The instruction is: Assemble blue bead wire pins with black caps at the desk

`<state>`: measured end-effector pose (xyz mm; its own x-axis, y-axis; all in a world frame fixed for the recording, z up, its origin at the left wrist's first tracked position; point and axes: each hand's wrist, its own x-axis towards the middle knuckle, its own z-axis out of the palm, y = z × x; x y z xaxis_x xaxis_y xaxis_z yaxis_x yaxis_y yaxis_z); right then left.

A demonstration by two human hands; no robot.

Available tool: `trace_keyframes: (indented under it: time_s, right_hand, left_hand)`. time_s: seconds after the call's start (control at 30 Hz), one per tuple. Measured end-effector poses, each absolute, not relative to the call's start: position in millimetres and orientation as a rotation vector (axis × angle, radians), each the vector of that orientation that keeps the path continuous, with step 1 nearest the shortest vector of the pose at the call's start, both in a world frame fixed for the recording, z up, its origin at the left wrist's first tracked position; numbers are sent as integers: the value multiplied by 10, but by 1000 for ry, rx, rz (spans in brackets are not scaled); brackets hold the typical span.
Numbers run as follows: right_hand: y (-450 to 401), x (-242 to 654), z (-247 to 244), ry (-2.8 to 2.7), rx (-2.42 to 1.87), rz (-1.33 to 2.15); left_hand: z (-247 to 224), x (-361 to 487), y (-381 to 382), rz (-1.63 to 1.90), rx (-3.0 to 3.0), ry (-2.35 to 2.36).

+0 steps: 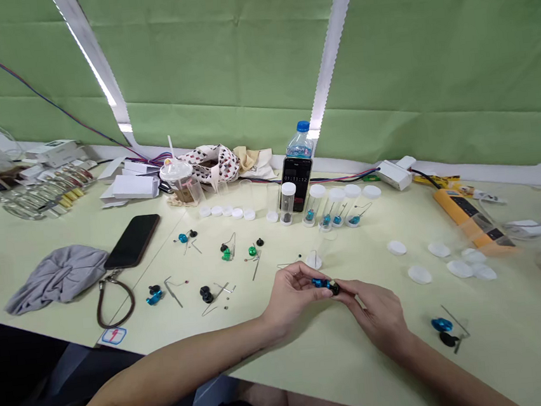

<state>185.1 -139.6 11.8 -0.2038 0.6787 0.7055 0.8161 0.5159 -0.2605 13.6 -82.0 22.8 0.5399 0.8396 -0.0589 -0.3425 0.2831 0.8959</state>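
Observation:
A small blue and black part [322, 283] is held between my two hands above the table. My left hand [290, 298] pinches its blue end with thumb and fingertips. On the black end, the fingers of my right hand [375, 313] are closed; fingertips partly hide it. Just beyond my left hand stands a clear tube with a white cap [313, 260] at its base, near a thin bent wire. To the right of my right hand lie a blue piece [442, 324], a black disc-shaped piece [449, 339] and an L-shaped hex key [455, 320].
Several sets of blue, green [226, 254] and black pieces with wires spread leftward. Capped clear tubes [318, 205] stand before a propped phone [296, 181] and bottle [300, 141]. Loose white caps [419, 274], an orange power strip [473, 218], a dark phone [133, 240] and grey cloth [60, 274] lie around.

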Motion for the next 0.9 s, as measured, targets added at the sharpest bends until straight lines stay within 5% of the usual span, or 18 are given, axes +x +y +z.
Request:
trace_keyframes:
  time_s: [0.9]
  right_hand:
    - [-1394, 1853, 119, -1952, -1204, -232]
  left_hand:
    - [235, 139, -823, 853, 968, 593]
